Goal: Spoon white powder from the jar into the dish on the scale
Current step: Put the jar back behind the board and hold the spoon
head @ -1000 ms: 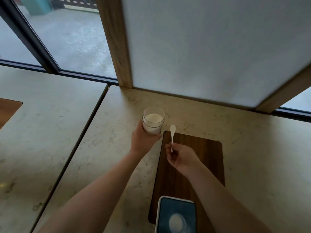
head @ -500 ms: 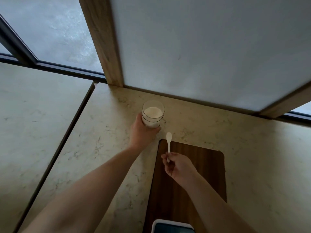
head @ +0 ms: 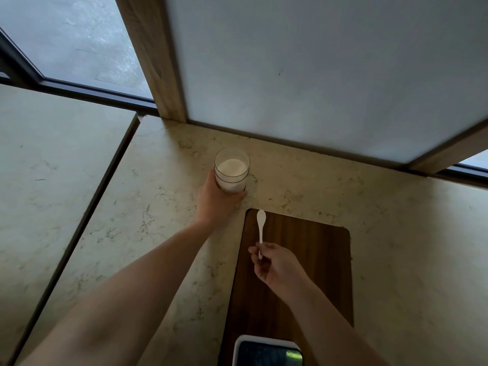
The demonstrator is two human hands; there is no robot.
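Powder point(head: 231, 167) fills the one glass jar point(head: 232, 171) on the pale stone bench point(head: 396, 233), and our left hand point(head: 215, 204) wraps its fingers point(head: 239, 196) closed around the jar's lower wall, steadying it upright. Our right hand point(head: 277, 265) pinches the handle end of the single white spoon point(head: 261, 228) between thumb and fingertips, the bowl pointing away from us and hanging over the one dark wooden board point(head: 303, 260), just short of the jar and to its right. The bowl looks empty, so we judge no powder has been lifted yet. Near our right forearm, one scale point(head: 268, 351) shows only its far edge at the bottom of the view; the dish is out of sight. We see the risk in the carry back: a heaped, shallow spoon held only at its tip could tilt and shed powder onto the board before reaching the dish. Dipping carelessly could also knock the rim.
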